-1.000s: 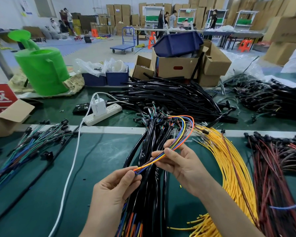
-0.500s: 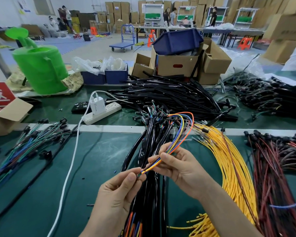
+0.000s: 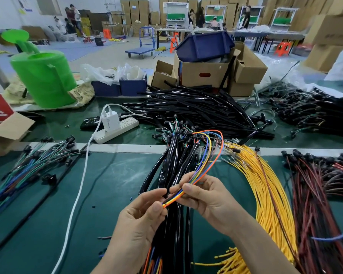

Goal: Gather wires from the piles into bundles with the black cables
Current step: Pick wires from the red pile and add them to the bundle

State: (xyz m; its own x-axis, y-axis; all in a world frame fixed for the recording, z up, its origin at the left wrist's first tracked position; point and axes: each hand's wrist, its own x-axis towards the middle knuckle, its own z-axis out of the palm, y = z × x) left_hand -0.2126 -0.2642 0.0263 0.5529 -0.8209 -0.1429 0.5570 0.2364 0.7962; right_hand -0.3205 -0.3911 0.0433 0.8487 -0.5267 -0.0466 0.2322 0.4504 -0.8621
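Observation:
A small bunch of coloured wires (image 3: 216,153), orange, yellow and blue, loops up from my hands over the pile of black cable bundles (image 3: 178,155) in front of me. My right hand (image 3: 210,200) pinches the bunch just behind its cut ends. My left hand (image 3: 139,222) holds the very tips between thumb and fingers; a black cable end seems to sit there too, but I cannot tell for sure. A pile of yellow wires (image 3: 265,194) lies to the right, and dark red wires (image 3: 315,204) beyond it.
Loose black tubes (image 3: 196,109) are heaped behind the bundles. Green and blue wires (image 3: 28,165) lie at the left. A white power strip (image 3: 117,129) with a charger trails a white cord (image 3: 77,194) across the green mat. Cardboard boxes (image 3: 206,72) and a green watering can (image 3: 44,78) stand at the back.
My hands have drawn closer together. The left hand has slid up to the wire tips, and less of the wire ends shows between the hands.

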